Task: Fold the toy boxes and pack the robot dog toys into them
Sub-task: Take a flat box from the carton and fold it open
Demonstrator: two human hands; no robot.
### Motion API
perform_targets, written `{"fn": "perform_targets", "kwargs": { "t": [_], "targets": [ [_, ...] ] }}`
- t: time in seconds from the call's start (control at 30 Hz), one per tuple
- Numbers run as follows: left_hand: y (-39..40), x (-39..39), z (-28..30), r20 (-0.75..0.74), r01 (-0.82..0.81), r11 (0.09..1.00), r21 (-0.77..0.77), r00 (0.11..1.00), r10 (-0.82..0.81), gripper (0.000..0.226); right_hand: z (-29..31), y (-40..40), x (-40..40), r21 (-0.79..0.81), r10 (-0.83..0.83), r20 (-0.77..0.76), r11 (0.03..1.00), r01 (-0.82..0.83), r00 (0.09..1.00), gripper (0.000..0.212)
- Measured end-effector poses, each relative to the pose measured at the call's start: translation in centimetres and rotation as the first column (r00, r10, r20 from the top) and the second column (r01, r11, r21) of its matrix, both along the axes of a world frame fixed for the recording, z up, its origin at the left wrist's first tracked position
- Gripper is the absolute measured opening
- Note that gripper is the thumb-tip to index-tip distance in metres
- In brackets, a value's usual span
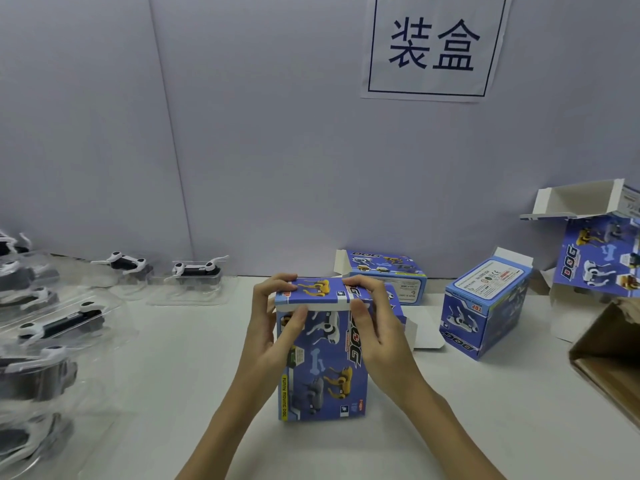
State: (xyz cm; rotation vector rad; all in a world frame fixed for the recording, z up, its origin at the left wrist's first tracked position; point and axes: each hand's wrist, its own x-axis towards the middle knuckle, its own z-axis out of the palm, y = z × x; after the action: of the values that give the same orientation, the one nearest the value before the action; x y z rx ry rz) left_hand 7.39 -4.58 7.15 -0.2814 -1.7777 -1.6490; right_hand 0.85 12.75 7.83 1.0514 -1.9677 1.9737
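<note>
Standing upright at the centre of a white surface [450, 410], a blue toy box [322, 362] printed with robot dogs is held at its top end by a person's two bare hands. The left hand [273, 323] pinches the box's upper left corner, fingers curled over the folded-down top flap [311, 294] and thumb pressed against the front panel just under the flap's white edge. The right hand [370, 327] grips the upper right corner the same way, fingers over the flap and thumb on the front face. The flap lies nearly level, a strip of white card showing beneath it.

At 1 o'clock from the held box, a second box [388, 275] lies on its side against the wall with a white flap open. At 3 o'clock a folded box [485, 313] stands tilted on the surface, label uppermost, and beyond it at 2 o'clock an open box [595, 251] leans near the frame edge, its white inside showing. A brown cardboard carton [609, 355] enters at 4 o'clock.

From 9 to 11 o'clock, white-and-black robot dog toys [194, 270] sit in clear plastic trays [187, 296], set in rows along the surface's left side, well apart from the hands. A paper sign [433, 46] bearing two large characters hangs on the pale wall at 12 o'clock.
</note>
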Motion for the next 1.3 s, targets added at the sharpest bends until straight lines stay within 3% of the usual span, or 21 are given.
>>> {"fn": "perform_targets", "kwargs": {
  "t": [0.07, 0.2, 0.3, 0.4, 0.67, 0.73, 0.9, 0.97, 1.1, 1.17, 1.23, 1.3],
  "targets": [
    [0.1, 0.1, 0.0, -0.005, -0.015, 1.0, -0.026, 1.0, 0.015, 0.031, -0.4, 0.1, -0.2, 0.022, -0.007, -0.001, 1.0, 0.007, 1.0, 0.05],
    [1.0, 0.3, 0.2, -0.104, -0.085, 0.996, -0.005, 0.991, 0.084, 0.062, -1.1, 0.3, -0.2, -0.043, -0.033, -0.044, 0.999, 0.031, 0.998, 0.071],
    [1.3, 0.2, 0.2, -0.168, -0.154, 0.988, 0.028, 0.973, 0.157, 0.058, -1.1, 0.3, 0.1, -0.093, -0.05, -0.04, 0.995, 0.046, 0.998, 0.059],
    [1.2, 0.3, 0.0, -0.133, -0.123, 0.989, 0.078, 0.982, 0.133, 0.047, -1.2, 0.1, 0.2, -0.072, -0.078, -0.049, 0.995, 0.074, 0.996, 0.049],
    [1.1, 0.4, -0.2, -0.111, -0.131, 0.991, -0.032, 0.986, 0.127, 0.048, -1.2, -0.2, 0.2, -0.101, -0.062, -0.007, 0.993, 0.061, 0.998, 0.04],
    [1.1, 0.4, -0.1, -0.108, -0.149, 0.986, -0.079, 0.984, 0.14, 0.049, -1.2, -0.2, 0.2, -0.109, -0.063, -0.029, 0.992, 0.059, 0.998, 0.027],
    [0.6, 1.0, 0.3, -0.051, -0.121, 0.981, -0.15, 0.992, 0.115, 0.04, -0.9, 0.4, -0.1, 0.006, -0.046, -0.23, 0.999, 0.048, 0.972, 0.038],
    [0.6, 1.3, 0.4, -0.114, -0.153, 0.965, -0.211, 0.985, 0.132, 0.03, -0.7, 0.8, -0.4, 0.048, -0.039, -0.289, 0.997, 0.056, 0.956, 0.037],
    [0.9, 0.9, 0.3, -0.376, -0.429, 0.805, -0.409, 0.884, 0.279, 0.039, -0.7, 0.8, -0.2, 0.01, -0.163, -0.316, 0.984, 0.175, 0.935, 0.028],
    [0.7, 0.5, -0.3, -0.511, -0.582, 0.615, -0.533, 0.8, 0.315, 0.05, -0.9, 0.3, -0.1, -0.014, -0.206, -0.161, 0.978, 0.206, 0.965, 0.028],
    [0.6, 0.1, -0.9, -0.583, -0.662, 0.414, -0.625, 0.748, 0.317, 0.062, -1.1, 0.0, 0.0, -0.048, -0.121, 0.047, 0.991, 0.123, 0.992, 0.035],
    [1.0, -0.2, -1.2, -0.575, -0.66, 0.369, -0.654, 0.751, 0.323, 0.068, -1.1, -0.1, 0.2, -0.076, 0.024, 0.207, 0.997, -0.008, 0.978, 0.051]
  ]
}}
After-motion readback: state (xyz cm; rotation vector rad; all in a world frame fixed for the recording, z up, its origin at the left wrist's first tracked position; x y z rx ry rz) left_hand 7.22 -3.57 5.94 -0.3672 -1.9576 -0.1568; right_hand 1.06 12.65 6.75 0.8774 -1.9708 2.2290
